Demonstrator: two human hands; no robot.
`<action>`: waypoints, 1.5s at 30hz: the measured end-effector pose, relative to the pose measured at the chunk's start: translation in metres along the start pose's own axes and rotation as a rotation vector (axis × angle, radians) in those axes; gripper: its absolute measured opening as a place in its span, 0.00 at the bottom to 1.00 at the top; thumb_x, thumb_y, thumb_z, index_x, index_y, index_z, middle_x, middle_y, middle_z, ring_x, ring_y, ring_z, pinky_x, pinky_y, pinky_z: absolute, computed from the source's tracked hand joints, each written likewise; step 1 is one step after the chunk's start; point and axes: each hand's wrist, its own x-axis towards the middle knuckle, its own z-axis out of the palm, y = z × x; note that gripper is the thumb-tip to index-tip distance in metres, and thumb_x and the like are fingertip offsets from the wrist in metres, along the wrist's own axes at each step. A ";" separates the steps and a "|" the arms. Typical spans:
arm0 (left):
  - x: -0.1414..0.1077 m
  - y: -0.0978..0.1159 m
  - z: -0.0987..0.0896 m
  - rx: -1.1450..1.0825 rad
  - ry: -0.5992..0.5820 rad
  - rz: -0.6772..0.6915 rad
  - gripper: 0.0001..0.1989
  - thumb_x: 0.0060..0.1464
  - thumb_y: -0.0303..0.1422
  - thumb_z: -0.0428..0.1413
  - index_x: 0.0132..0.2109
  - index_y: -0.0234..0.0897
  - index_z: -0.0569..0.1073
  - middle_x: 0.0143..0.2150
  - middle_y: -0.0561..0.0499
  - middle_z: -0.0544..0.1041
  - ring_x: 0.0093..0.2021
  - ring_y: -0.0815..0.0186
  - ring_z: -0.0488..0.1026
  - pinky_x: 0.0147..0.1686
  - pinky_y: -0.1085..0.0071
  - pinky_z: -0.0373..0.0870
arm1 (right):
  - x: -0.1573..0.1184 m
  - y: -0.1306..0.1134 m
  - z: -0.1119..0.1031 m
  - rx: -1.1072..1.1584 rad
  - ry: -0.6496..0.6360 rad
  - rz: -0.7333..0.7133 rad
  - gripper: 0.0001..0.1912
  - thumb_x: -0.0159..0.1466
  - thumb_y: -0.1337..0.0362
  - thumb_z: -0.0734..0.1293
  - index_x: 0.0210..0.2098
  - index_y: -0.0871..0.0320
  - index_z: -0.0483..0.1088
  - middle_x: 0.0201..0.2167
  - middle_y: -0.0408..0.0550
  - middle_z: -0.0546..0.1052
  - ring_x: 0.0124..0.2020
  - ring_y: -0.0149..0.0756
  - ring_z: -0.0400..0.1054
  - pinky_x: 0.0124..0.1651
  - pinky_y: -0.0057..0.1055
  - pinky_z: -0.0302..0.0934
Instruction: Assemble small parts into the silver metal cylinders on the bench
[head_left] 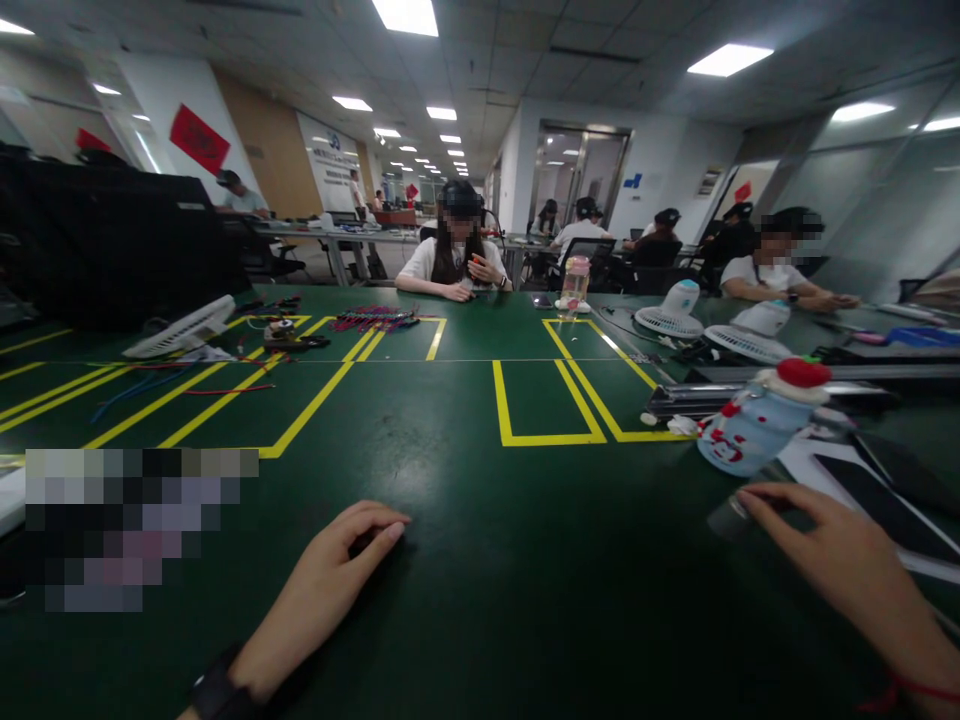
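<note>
My left hand [341, 555] rests on the green table [450, 600], its fingers curled and the thumb tip close to the forefinger. Nothing shows between them. At the right, my right hand [840, 550] pinches a small grey cylinder [727, 519] between thumb and fingertips, just above or on the tabletop; what it is I cannot make out. Right behind that cylinder stands a light blue snowman bottle [754, 425] with a red top.
Yellow tape [551, 440] marks boxes on the table. White fans [667, 315] and metal rails [675, 400] lie at the right. Wires [375, 318] and another white fan [184, 330] are at the left. A person [457, 250] sits opposite, beyond a pink bottle [576, 280].
</note>
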 end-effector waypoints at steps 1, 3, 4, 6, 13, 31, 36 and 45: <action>0.000 -0.001 0.000 -0.003 0.000 0.004 0.13 0.58 0.41 0.49 0.45 0.45 0.73 0.45 0.53 0.73 0.46 0.63 0.70 0.48 0.65 0.64 | 0.001 0.000 0.000 0.010 -0.009 0.014 0.21 0.54 0.43 0.60 0.37 0.48 0.74 0.38 0.46 0.76 0.35 0.45 0.71 0.35 0.40 0.63; 0.000 -0.001 0.000 -0.009 -0.001 0.014 0.12 0.58 0.41 0.50 0.45 0.45 0.73 0.45 0.53 0.73 0.46 0.63 0.70 0.48 0.65 0.65 | 0.001 0.003 0.000 0.041 -0.014 0.047 0.22 0.53 0.42 0.61 0.36 0.48 0.74 0.38 0.46 0.77 0.34 0.45 0.71 0.35 0.40 0.63; 0.001 -0.001 0.001 -0.010 -0.003 0.016 0.12 0.58 0.41 0.50 0.45 0.45 0.73 0.44 0.53 0.73 0.46 0.63 0.70 0.48 0.65 0.65 | 0.001 0.004 0.001 0.066 -0.011 0.060 0.22 0.53 0.42 0.61 0.37 0.47 0.74 0.38 0.46 0.77 0.35 0.45 0.71 0.35 0.40 0.64; 0.001 -0.001 0.000 -0.007 -0.006 0.016 0.12 0.58 0.41 0.50 0.45 0.45 0.73 0.45 0.53 0.73 0.46 0.62 0.70 0.48 0.65 0.65 | 0.000 0.008 0.003 0.135 -0.014 0.073 0.22 0.52 0.41 0.61 0.37 0.47 0.74 0.41 0.45 0.76 0.39 0.46 0.70 0.38 0.41 0.64; 0.001 -0.002 0.000 -0.006 -0.010 0.011 0.12 0.58 0.41 0.49 0.44 0.44 0.73 0.45 0.52 0.72 0.46 0.62 0.70 0.48 0.64 0.65 | -0.010 0.024 0.014 0.422 -0.057 0.083 0.37 0.52 0.47 0.65 0.59 0.48 0.57 0.55 0.50 0.68 0.49 0.46 0.67 0.43 0.38 0.66; 0.002 0.015 0.005 0.083 -0.044 0.039 0.13 0.58 0.41 0.49 0.42 0.44 0.75 0.42 0.51 0.74 0.42 0.60 0.71 0.45 0.63 0.68 | -0.045 -0.225 0.059 0.800 -0.366 -0.607 0.26 0.55 0.65 0.67 0.53 0.51 0.64 0.48 0.47 0.71 0.49 0.34 0.65 0.54 0.37 0.59; 0.009 0.068 0.029 0.080 0.031 0.197 0.13 0.57 0.39 0.51 0.49 0.47 0.72 0.47 0.51 0.71 0.47 0.61 0.68 0.49 0.62 0.65 | -0.049 -0.222 0.074 0.897 -0.399 -0.460 0.37 0.51 0.64 0.71 0.57 0.54 0.54 0.45 0.48 0.72 0.44 0.34 0.67 0.50 0.37 0.62; 0.020 0.088 0.042 0.089 0.151 0.265 0.09 0.57 0.37 0.51 0.38 0.44 0.77 0.41 0.50 0.71 0.45 0.60 0.67 0.46 0.61 0.64 | -0.048 -0.224 0.069 0.882 -0.411 -0.457 0.25 0.52 0.65 0.69 0.48 0.54 0.62 0.44 0.47 0.71 0.43 0.34 0.67 0.47 0.34 0.62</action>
